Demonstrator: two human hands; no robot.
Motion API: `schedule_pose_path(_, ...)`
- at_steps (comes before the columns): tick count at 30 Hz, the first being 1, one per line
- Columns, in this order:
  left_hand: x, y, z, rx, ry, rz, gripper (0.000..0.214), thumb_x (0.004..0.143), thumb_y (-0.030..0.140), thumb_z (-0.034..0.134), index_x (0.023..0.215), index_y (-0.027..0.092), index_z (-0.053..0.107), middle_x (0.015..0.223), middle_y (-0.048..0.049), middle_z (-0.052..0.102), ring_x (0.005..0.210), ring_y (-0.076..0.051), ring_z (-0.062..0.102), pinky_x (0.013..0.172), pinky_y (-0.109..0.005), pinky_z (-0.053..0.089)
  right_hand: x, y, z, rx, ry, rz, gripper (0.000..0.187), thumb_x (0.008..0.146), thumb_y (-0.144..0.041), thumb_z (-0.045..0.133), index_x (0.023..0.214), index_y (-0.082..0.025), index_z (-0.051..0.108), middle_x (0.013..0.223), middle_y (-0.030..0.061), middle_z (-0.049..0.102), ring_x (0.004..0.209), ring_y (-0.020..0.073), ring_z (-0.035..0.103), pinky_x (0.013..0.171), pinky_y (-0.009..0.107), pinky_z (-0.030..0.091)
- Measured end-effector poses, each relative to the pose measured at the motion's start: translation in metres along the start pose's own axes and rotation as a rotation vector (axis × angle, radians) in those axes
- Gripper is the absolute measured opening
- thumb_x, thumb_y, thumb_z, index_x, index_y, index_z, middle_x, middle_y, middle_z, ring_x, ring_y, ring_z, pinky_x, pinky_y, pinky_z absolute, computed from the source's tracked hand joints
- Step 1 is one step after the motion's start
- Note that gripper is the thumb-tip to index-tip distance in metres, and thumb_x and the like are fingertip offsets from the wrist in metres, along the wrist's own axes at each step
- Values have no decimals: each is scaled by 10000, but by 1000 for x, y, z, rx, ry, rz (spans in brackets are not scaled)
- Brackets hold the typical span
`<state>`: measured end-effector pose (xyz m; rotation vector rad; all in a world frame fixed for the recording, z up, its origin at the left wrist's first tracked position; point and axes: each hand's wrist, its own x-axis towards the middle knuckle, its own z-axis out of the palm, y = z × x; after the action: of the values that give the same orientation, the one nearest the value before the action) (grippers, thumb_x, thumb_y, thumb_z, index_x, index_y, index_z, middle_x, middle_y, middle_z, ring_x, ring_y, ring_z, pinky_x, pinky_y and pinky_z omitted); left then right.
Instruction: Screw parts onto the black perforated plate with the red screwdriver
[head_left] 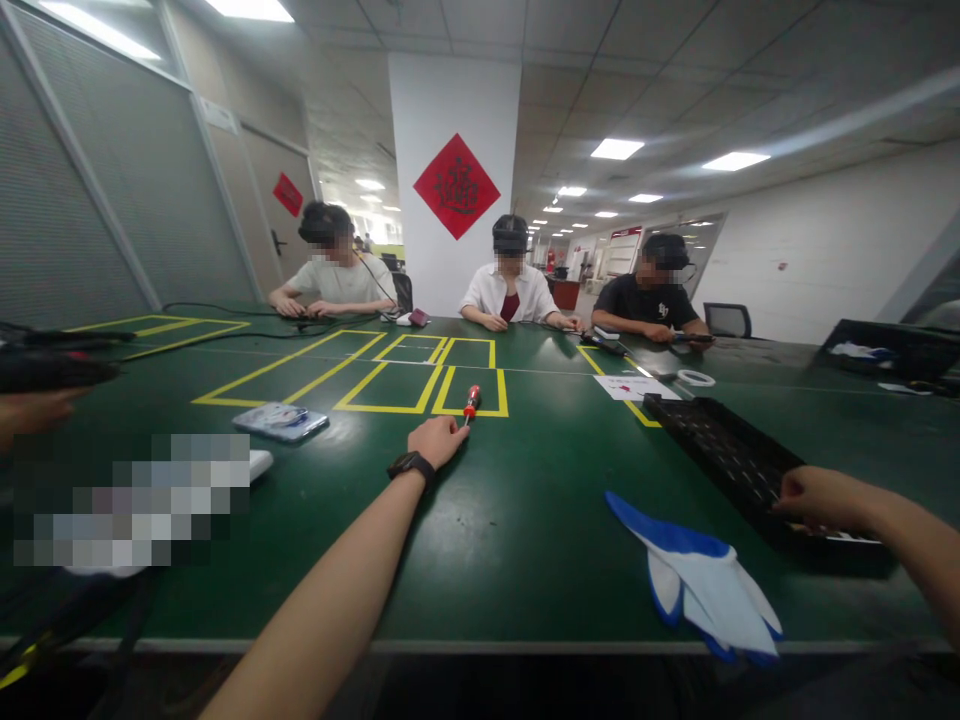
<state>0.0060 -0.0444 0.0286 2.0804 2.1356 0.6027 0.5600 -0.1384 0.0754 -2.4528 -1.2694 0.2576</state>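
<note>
With a watch on its wrist, my left hand [439, 440] reaches over the middle of the green table. Its fingers are closed around the metal shaft of a screwdriver [472, 402], whose red handle points away from me. On the right, my right hand [825, 497] is at the near end of a long black tray [720, 440] with rows of small marks or slots inside. Those fingers are curled together low in the tray, and what they pinch, if anything, is hidden. A blue and white glove [697, 575] lies left of that hand.
Yellow tape outlines [469, 412] mark the green table [525, 540]. A flat clear case [281, 421] lies left of centre. A paper sheet [636, 388] and a white tape roll [696, 378] lie beyond the tray. Several people sit around the table, and cables cross its far side.
</note>
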Motion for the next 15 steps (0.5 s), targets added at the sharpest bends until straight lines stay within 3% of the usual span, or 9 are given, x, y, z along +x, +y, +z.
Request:
schedule_pose_path(1, -1, 0, 0, -2, -4, -1, 406, 769, 553, 390, 729, 209, 603, 812, -47, 660, 756, -195, 593, 580, -253, 372, -6, 0, 1, -78, -167, -14, 244, 482, -168, 761, 418, -184, 527, 499, 86, 575, 437, 194, 545, 467, 297, 362)
schedule_pose_path(3, -2, 1, -1, -8, -11, 6, 404, 775, 548, 389, 731, 207, 602, 813, -49, 661, 755, -196, 596, 579, -255, 375, -13, -1, 1, -205, -344, -61, 248, 550, -235, 735, 421, -187, 529, 562, 105, 601, 498, 203, 576, 478, 299, 373)
schedule_pose_path(9, -4, 0, -2, -19, -8, 19, 402, 779, 545, 384, 726, 210, 601, 797, -46, 658, 735, -194, 596, 570, -258, 376, -10, -1, -6, -220, -432, -72, 262, 581, -292, 725, 423, -170, 554, 615, 130, 617, 533, 189, 588, 459, 270, 375)
schedule_pose_path(15, -3, 1, 0, 4, -4, 20, 396, 777, 541, 390, 740, 215, 610, 830, -49, 662, 774, -202, 595, 598, -259, 388, -7, 0, 1, -164, -361, -26, 345, 576, -191, 695, 339, -174, 446, 472, 87, 541, 396, 189, 522, 380, 265, 302)
